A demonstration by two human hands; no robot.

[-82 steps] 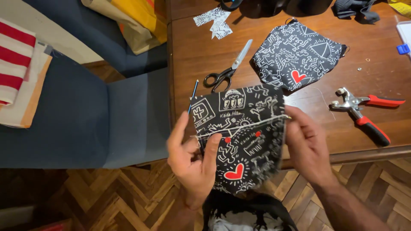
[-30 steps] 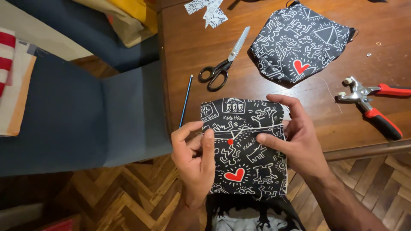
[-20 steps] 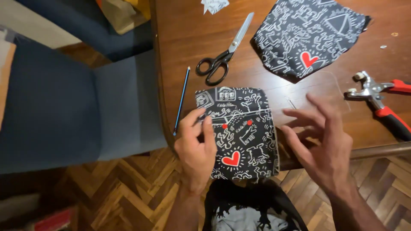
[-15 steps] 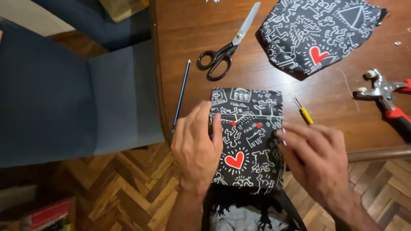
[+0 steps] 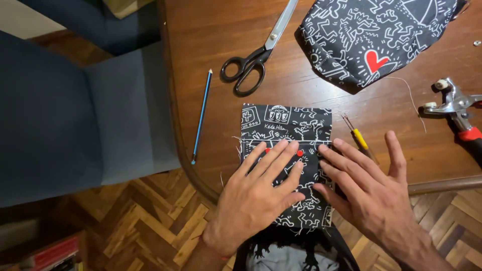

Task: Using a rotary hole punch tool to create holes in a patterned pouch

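Both hands — left hand point(image 5: 256, 193) and right hand point(image 5: 374, 193) — lie flat with fingers spread, gripping nothing, pressing the folded black printed fabric point(image 5: 286, 135) smooth at the wooden table point(image 5: 226, 115) edge, beside the seam ripper point(image 5: 359, 139).

The folded patterned fabric piece point(image 5: 285, 150), earlier held up in both hands off the table's near edge, was laid flat on the table point(image 5: 226, 30) by that edge. The left hand point(image 5: 256, 195) and right hand point(image 5: 371, 190) opened and pressed flat on it.
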